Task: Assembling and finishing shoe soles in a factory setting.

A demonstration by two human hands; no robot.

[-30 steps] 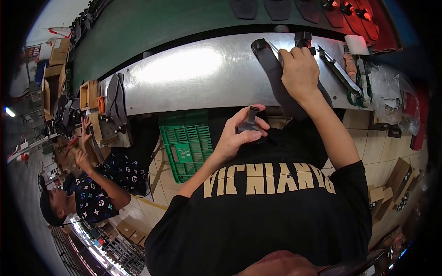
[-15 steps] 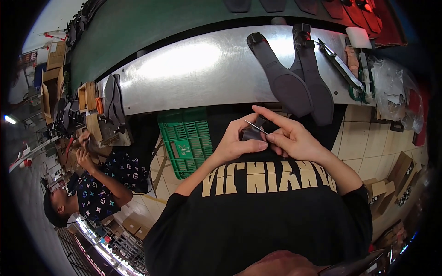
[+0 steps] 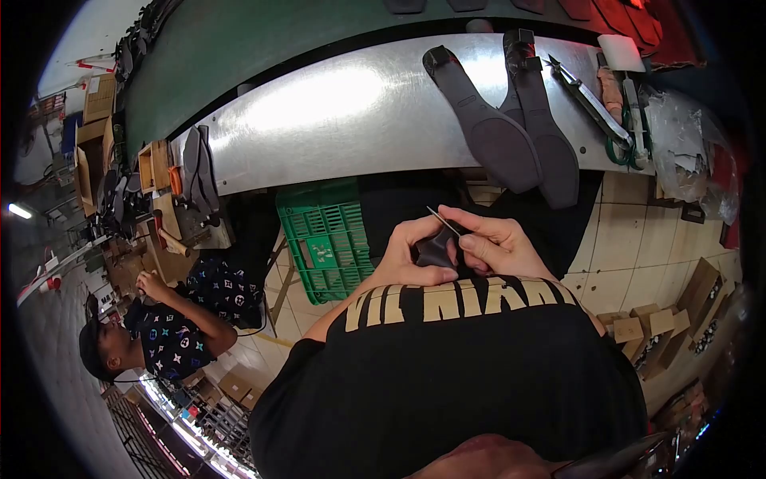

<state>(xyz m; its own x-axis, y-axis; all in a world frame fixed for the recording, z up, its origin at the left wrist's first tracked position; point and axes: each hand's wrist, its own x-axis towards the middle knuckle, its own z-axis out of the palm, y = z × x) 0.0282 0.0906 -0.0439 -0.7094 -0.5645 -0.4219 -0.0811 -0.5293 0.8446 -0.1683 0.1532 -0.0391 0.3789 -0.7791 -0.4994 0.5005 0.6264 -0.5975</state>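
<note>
Close to my chest, below the front edge of the metal bench (image 3: 359,156), my two hands meet. My left hand (image 3: 405,254) is closed around a dark, smooth piece (image 3: 433,252), perhaps part of a shoe; its full shape is hidden by my fingers. Between thumb and fingers my right hand (image 3: 496,246) pinches a thin metal tool (image 3: 444,220), whose kind I cannot make out. The tool slants across just above the dark piece. Beyond my hands, dark block-heeled shoes (image 3: 501,150) lie sole up on the bench, overhanging its front edge.
Right of the shoes lie a cutter-like tool (image 3: 590,102), green-handled scissors (image 3: 618,152), a white roll (image 3: 621,53) and a clear plastic bag (image 3: 678,148). A green crate (image 3: 323,251) stands below the bench. At left a co-worker (image 3: 171,327) sits by more shoes (image 3: 199,172).
My hands have drawn slightly nearer my chest, and more of the dark piece shows. The bench sits a little higher in view. The co-worker's hands have come together.
</note>
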